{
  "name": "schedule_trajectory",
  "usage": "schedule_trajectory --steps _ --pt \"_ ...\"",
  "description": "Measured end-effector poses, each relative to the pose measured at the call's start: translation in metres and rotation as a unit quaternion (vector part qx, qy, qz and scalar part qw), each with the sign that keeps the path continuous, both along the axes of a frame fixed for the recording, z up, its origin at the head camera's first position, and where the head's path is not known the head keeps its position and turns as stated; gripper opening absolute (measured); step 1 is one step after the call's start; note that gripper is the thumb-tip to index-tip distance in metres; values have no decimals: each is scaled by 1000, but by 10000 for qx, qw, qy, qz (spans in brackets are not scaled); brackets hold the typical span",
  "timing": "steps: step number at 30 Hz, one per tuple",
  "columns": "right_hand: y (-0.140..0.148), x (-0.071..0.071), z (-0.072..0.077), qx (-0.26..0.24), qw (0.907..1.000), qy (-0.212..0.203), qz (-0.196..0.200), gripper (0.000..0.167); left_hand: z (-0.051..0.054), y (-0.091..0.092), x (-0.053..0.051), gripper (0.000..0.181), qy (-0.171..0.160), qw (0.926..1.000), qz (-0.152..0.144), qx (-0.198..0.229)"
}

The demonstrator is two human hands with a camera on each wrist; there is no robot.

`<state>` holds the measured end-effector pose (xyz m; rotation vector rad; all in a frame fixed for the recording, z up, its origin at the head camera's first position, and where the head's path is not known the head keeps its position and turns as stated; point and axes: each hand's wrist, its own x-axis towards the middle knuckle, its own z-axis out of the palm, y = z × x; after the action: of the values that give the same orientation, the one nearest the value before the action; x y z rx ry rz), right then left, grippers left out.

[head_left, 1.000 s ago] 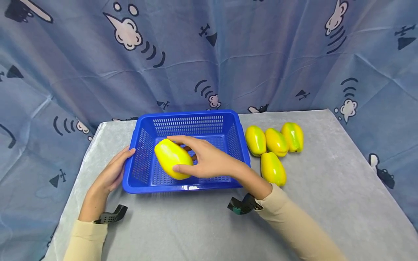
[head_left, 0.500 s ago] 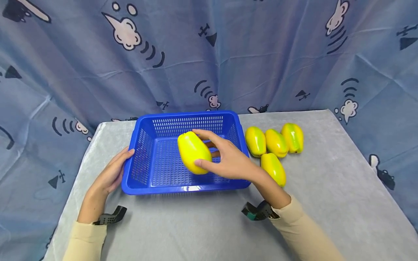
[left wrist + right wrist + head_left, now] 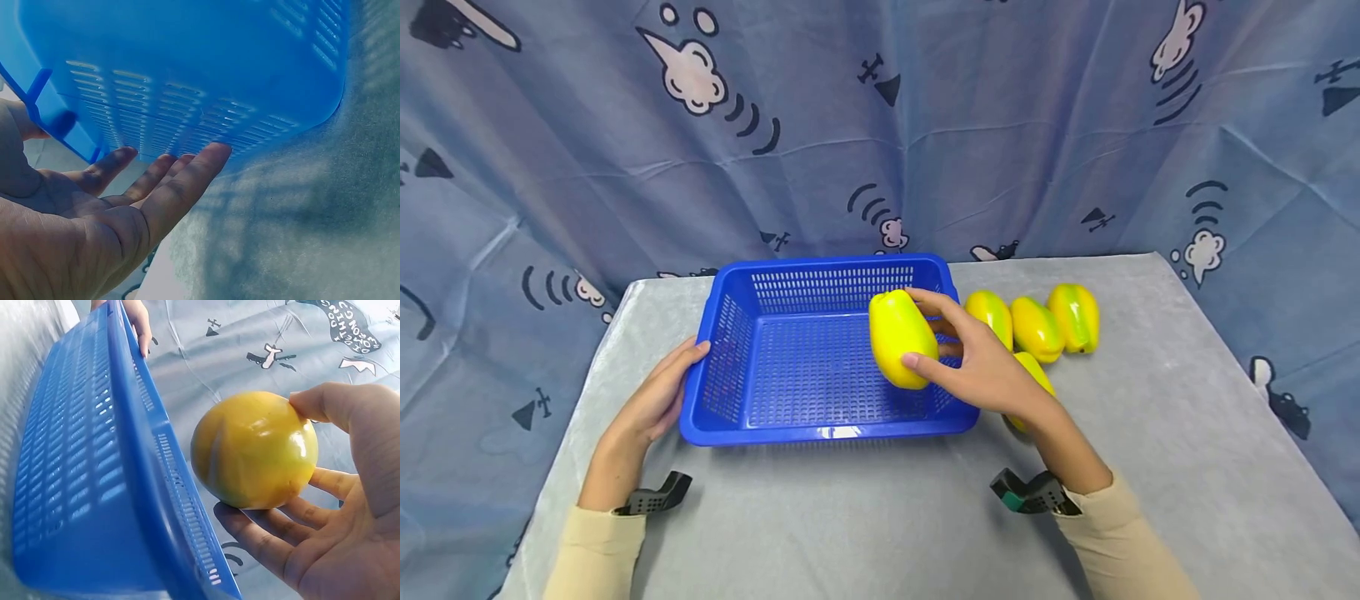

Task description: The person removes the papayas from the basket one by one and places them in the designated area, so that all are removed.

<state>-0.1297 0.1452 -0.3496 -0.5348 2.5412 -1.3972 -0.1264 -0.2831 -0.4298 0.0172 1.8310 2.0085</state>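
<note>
A yellow-green papaya [image 3: 902, 340] is in my right hand [image 3: 983, 357], raised above the right side of the blue plastic basket [image 3: 831, 433]. The thumb is on its near side and the fingers reach round its far side. In the right wrist view, the papaya [image 3: 253, 450] is seen end-on between thumb and fingers. My left hand [image 3: 658, 396] grips the basket's left side, thumb over the rim. From the left wrist view, the fingers [image 3: 187, 181] lie against the slotted outer wall of the basket [image 3: 187, 75]. No fruit shows inside the basket.
To the right of the basket, several more papayas [image 3: 1036, 328] lie grouped on the grey cloth-covered table [image 3: 850, 525]. My right forearm partly hides the nearest one. A patterned blue curtain [image 3: 820, 125] hangs behind the table's back edge.
My right hand has moved right with the papaya, from over the basket's middle-left to its right side. The left hand stays on the basket, which has hardly moved.
</note>
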Motion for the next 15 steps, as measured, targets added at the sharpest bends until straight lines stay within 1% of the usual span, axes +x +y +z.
schedule_trajectory --steps 9,15 --pt "11 4 -6 47 9997 148 -178 77 0 -2 0 62 -33 10000 4 -20" --pt "21 5 -11 131 9993 153 -302 76 0 -1 1 67 -36 10000 -4 -59"
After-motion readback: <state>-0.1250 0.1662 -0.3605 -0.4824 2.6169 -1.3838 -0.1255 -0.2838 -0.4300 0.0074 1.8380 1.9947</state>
